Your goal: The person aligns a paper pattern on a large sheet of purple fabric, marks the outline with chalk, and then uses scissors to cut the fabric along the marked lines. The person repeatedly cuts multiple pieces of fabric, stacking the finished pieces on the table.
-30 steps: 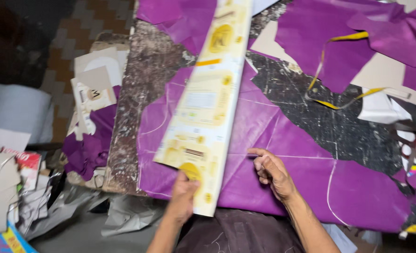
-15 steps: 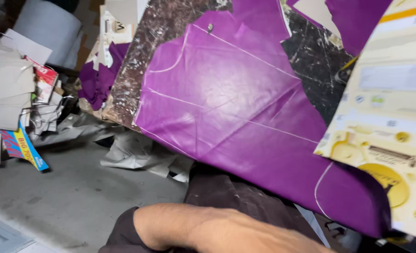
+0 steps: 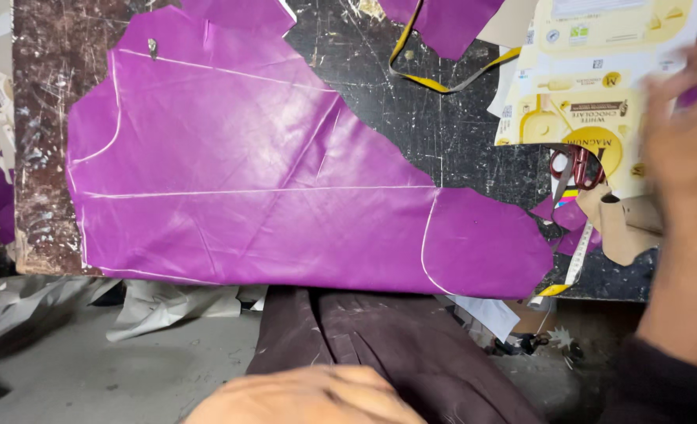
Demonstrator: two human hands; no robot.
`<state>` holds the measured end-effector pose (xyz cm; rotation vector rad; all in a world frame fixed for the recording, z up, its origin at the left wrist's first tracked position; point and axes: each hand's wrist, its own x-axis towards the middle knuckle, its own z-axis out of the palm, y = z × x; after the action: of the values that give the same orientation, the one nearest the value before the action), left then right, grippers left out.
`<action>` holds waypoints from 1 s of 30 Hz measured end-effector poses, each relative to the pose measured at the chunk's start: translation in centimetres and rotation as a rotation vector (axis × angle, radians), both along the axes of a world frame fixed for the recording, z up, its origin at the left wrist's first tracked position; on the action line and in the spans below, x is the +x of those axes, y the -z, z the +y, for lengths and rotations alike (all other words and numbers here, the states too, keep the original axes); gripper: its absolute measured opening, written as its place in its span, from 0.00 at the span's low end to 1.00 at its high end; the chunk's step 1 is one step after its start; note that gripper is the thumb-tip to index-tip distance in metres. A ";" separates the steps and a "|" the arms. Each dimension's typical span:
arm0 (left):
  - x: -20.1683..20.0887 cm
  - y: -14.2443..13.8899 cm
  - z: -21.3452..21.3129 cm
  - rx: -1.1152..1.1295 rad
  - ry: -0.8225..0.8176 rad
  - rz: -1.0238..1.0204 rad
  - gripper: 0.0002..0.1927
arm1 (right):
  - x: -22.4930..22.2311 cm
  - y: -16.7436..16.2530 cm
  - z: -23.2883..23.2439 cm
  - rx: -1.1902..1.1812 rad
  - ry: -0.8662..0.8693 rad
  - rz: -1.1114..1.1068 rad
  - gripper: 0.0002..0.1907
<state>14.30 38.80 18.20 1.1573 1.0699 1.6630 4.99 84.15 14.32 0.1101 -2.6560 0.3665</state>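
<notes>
You have one large purple hide (image 3: 246,188) spread on one worktable (image 3: 458,133), with four white chalk lines across it. One pair of red-handled scissors (image 3: 574,169), one yellow tape (image 3: 435,74), one printed carton (image 3: 592,71) and two hands, left (image 3: 301,396) and right (image 3: 682,126).

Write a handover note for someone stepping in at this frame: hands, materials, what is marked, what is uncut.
Right hand: blurred, raised at the flattened yellow carton template; whether it grips is unclear.
Left hand: low by the lap, apparently holding nothing.
Purple leather sheet lies flat on the scratched worktable, white lines drawn across it.
Red-handled scissors and yellow tape measure lie to the right.
Done: outline marked. Left: the sheet looks uncut along those lines.
</notes>
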 end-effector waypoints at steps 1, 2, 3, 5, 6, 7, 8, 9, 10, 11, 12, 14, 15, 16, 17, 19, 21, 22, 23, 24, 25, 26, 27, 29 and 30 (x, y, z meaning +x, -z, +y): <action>-0.2 0.4 -0.6 -0.089 -0.082 0.063 0.19 | 1.6 2.2 -1.4 -0.026 -0.036 -0.062 0.14; -0.3 0.7 -1.4 -0.193 -0.190 0.122 0.19 | 3.4 4.7 -3.1 -0.044 -0.010 -0.293 0.14; -0.5 1.2 -2.5 -0.281 -0.320 0.186 0.17 | 5.1 6.9 -4.4 -0.071 0.011 -0.462 0.14; -1.8 3.7 -3.8 -0.605 -0.728 0.194 0.20 | 7.9 10.0 -6.3 -0.137 0.133 -0.682 0.20; -2.2 4.7 -5.2 -0.803 -0.880 0.220 0.20 | 9.3 10.8 -6.9 -0.198 0.174 -0.691 0.24; -2.8 5.9 -6.7 -0.999 -1.030 0.252 0.20 | 10.5 11.3 -7.3 -0.186 0.198 -0.618 0.25; -3.3 7.1 -8.3 -1.085 -1.091 0.312 0.19 | 11.2 11.6 -7.7 -0.174 0.223 -0.541 0.26; -3.7 8.3 -10.0 -1.170 -1.156 0.373 0.18 | 11.6 11.8 -8.0 -0.163 0.247 -0.461 0.28; -4.3 9.6 -11.7 -1.194 -1.188 0.463 0.17 | 11.8 11.7 -8.2 -0.156 0.271 -0.441 0.28; -4.8 10.9 -13.5 -1.219 -1.212 0.549 0.17 | 11.9 11.7 -8.3 -0.148 0.299 -0.428 0.29; -5.3 12.1 -15.4 -1.240 -1.230 0.633 0.17 | 11.9 11.7 -8.4 -0.138 0.332 -0.419 0.30; -6.8 14.3 -18.9 -1.266 -1.302 0.795 0.17 | 11.2 12.1 -8.7 -0.126 0.358 -0.435 0.31; -7.8 15.1 -20.5 -1.264 -1.341 0.886 0.19 | 10.9 12.1 -8.6 -0.118 0.393 -0.446 0.32; -9.3 15.6 -22.0 -1.246 -1.370 0.984 0.20 | 10.3 12.3 -8.8 -0.134 0.383 -0.455 0.31; -11.1 15.8 -23.4 -1.320 -1.398 0.943 0.23 | 9.7 12.3 -8.8 -0.151 0.378 -0.463 0.30; -15.4 15.4 -25.7 -1.440 -1.401 1.063 0.29 | 7.7 12.1 -9.3 -0.130 0.286 -0.360 0.28; -20.2 14.4 -26.9 -1.594 -1.337 1.080 0.38 | 6.0 11.5 -10.7 0.213 0.393 -0.352 0.24; -21.9 13.8 -27.4 -1.696 -1.293 1.049 0.43 | 5.6 11.0 -11.6 0.150 0.377 -0.408 0.22; -23.2 13.5 -27.9 -1.721 -1.247 1.039 0.46 | 5.2 10.7 -12.8 0.083 0.354 -0.472 0.20; -24.6 13.3 -28.2 -1.749 -1.195 1.027 0.48 | 5.1 10.5 -13.8 0.014 0.330 -0.540 0.18; -25.6 13.5 -28.5 -1.779 -1.148 1.008 0.51 | 5.1 10.5 -14.7 -0.008 0.343 -0.572 0.14; -26.2 13.6 -28.6 -1.745 -1.090 0.886 0.44 | 5.1 10.5 -15.7 -0.027 0.349 -0.604 0.10; -26.8 13.9 -28.8 -1.712 -1.029 0.764 0.36 | 5.1 10.5 -16.5 -0.048 0.354 -0.638 0.06; -27.5 14.5 -29.4 -1.545 -1.031 0.612 0.26 | 4.7 10.4 -17.8 -0.020 0.373 -0.639 0.05; -28.2 14.9 -29.7 -1.455 -1.077 0.597 0.25 | 4.3 10.3 -18.5 -0.009 0.385 -0.637 0.04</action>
<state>-13.92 9.07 3.30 -0.0513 2.8623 0.5603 9.27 65.66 3.98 -0.6104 -3.1944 0.3213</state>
